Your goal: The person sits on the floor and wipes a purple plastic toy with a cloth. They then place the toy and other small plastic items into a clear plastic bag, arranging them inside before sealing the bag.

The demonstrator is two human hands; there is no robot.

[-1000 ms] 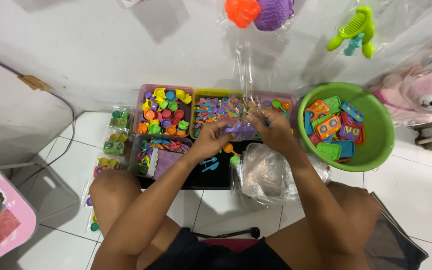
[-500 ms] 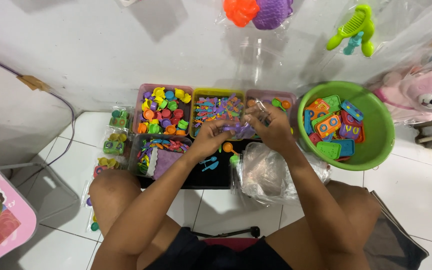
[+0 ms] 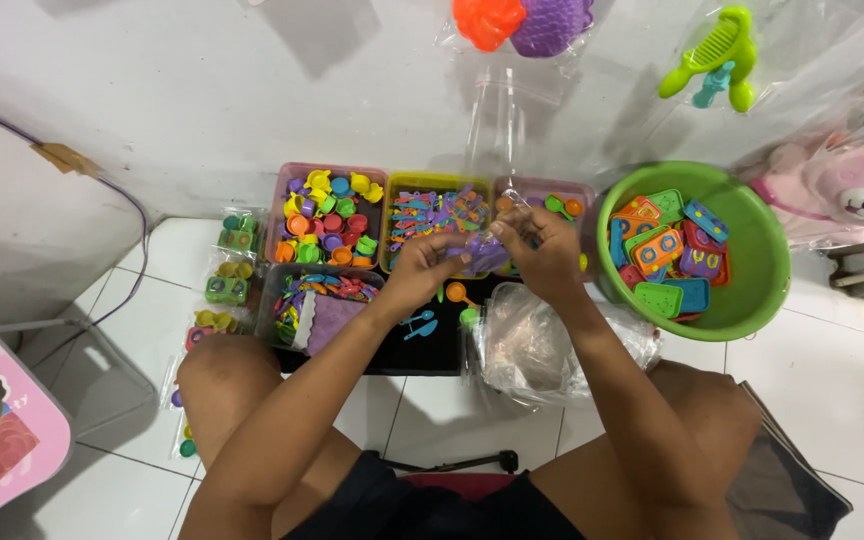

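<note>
Purple piece mostly hidden (between both hands).

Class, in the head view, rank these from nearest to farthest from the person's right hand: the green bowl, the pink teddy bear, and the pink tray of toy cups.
From the right hand:
1. Green bowl, just to its right.
2. Pink tray of toy cups, off to its left.
3. Pink teddy bear, far right, beyond the bowl.

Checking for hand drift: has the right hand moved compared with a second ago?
Barely. The right hand stays beside the green bowl, over the purple tray, fingers on a clear bag.
</note>
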